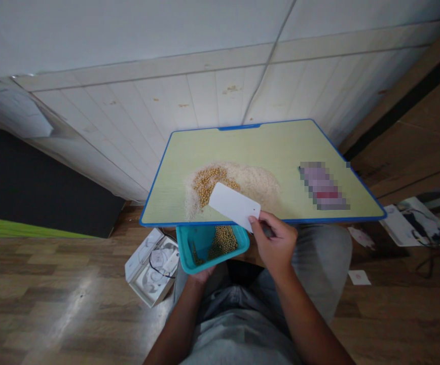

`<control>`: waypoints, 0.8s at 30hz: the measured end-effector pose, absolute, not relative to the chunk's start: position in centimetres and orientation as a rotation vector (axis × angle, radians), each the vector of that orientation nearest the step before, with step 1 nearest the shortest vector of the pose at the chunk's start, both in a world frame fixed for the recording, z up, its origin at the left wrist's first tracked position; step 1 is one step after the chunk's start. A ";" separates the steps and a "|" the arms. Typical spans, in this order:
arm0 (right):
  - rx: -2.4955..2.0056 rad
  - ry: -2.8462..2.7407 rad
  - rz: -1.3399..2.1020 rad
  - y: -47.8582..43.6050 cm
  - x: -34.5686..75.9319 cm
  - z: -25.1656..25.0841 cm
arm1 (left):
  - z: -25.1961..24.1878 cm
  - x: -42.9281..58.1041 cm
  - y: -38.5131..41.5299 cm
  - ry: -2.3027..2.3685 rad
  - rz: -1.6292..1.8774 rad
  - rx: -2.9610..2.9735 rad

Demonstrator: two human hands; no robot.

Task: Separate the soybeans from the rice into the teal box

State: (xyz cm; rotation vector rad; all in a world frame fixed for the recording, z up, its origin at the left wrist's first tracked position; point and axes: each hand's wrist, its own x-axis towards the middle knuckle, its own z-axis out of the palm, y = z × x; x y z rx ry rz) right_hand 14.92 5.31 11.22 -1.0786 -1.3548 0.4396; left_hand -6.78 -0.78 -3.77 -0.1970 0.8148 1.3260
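Note:
My right hand [275,238] pinches one corner of a white plastic card [235,203], thumb on top. The card slants over a heap of yellow beans [207,185], which lies among pale rice-like grains [260,180] on the table. Below the table's near edge, my left hand [203,274] supports a teal plastic basket [184,248] from underneath; most of its fingers are hidden by it. Yellow and greenish beans [223,241] lie inside the basket, mostly toward its right side.
The light green table [277,139] has a blue rim and stands near a white panelled wall [200,101]. A pixelated flat item [322,185] lies at its right. On the floor are an open white box [153,268] at left and cables [425,228] at right.

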 end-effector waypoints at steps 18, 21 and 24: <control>-1.177 -1.348 0.382 5.0 15.5 10.9 | -6.1 -7.3 -1.0 0.784 1.328 -0.212; -1.233 -1.298 0.394 5.4 16.6 10.5 | -6.6 -7.6 -1.4 0.784 1.334 -0.211; -1.243 -1.248 0.410 5.8 17.4 10.4 | -6.8 -7.9 -1.6 0.793 1.334 -0.166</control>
